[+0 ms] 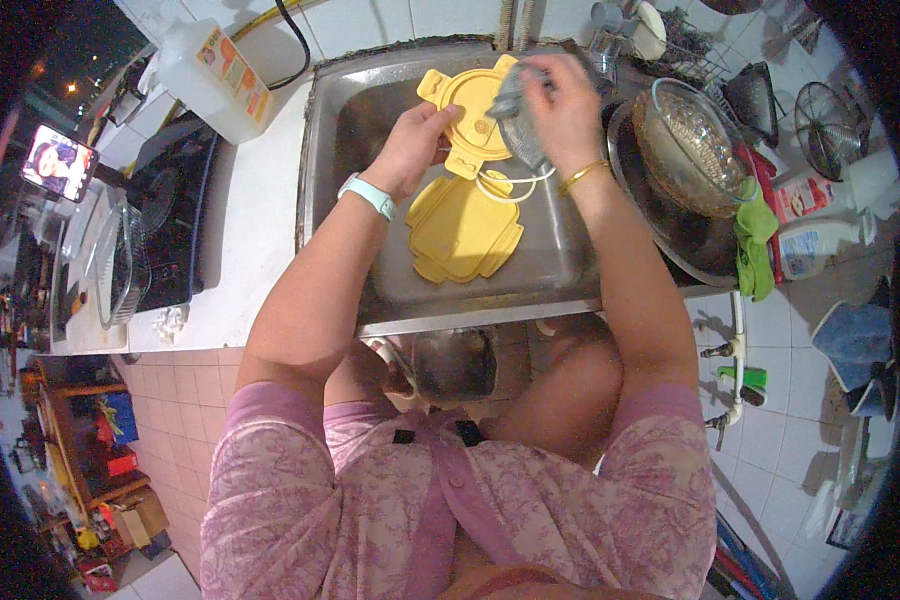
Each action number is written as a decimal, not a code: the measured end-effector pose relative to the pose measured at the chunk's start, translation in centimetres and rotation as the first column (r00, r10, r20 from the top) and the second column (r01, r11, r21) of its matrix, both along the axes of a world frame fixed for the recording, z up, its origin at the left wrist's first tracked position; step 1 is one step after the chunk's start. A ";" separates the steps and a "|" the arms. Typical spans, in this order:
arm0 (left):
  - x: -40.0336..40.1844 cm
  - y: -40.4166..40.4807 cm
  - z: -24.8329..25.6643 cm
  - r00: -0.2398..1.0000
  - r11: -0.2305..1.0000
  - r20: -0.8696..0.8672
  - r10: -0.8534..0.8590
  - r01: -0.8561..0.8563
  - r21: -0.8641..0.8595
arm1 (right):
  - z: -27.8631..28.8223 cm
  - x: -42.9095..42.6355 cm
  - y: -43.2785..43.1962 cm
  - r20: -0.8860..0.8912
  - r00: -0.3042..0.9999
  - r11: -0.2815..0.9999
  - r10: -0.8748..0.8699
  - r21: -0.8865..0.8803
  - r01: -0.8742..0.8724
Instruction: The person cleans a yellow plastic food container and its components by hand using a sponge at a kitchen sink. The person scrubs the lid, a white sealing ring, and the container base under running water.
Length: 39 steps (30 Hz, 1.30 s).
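Observation:
My left hand grips the left edge of a round yellow plastic lid with side flaps, held above a stainless steel sink. Against the lid's right side, my right hand, somewhat blurred, holds a crumpled grey-green cloth. A white loop, perhaps a sealing ring, hangs just below the cloth; what it is attached to is hidden. Lower down in the sink lie yellow lids with flaps, stacked or overlapping.
Right of the sink, a glass bowl rests on a large dark pan, beside a green cloth and bottles. Left are a plastic jug, a black cooktop, a glass dish and a phone. The sink's front edge runs before me.

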<state>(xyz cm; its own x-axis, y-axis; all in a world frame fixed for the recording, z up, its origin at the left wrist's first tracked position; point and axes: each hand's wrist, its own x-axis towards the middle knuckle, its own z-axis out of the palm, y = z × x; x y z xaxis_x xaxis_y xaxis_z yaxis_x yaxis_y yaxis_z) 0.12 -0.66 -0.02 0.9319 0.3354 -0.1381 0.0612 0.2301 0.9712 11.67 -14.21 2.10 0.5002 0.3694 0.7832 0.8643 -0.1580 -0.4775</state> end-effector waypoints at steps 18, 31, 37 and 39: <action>1.4 1.2 -2.5 0.975 0.680 0.168 0.144 -0.221 0.699 | -2.2 -0.4 2.0 0.345 0.927 0.917 0.148 -0.398 0.001; 1.0 0.8 -1.7 0.980 0.719 0.126 0.156 -0.201 0.665 | -2.6 -1.0 1.9 0.349 0.928 0.877 0.131 -0.477 0.056; 0.8 0.7 -1.6 0.981 0.826 0.096 0.166 -0.192 0.530 | -2.7 -1.6 1.7 0.278 0.948 0.847 0.155 -0.532 0.017; 0.7 -0.1 -1.1 0.980 0.865 0.079 0.185 -0.200 0.460 | -2.6 0.2 1.4 0.278 0.961 0.857 -0.011 -0.492 0.152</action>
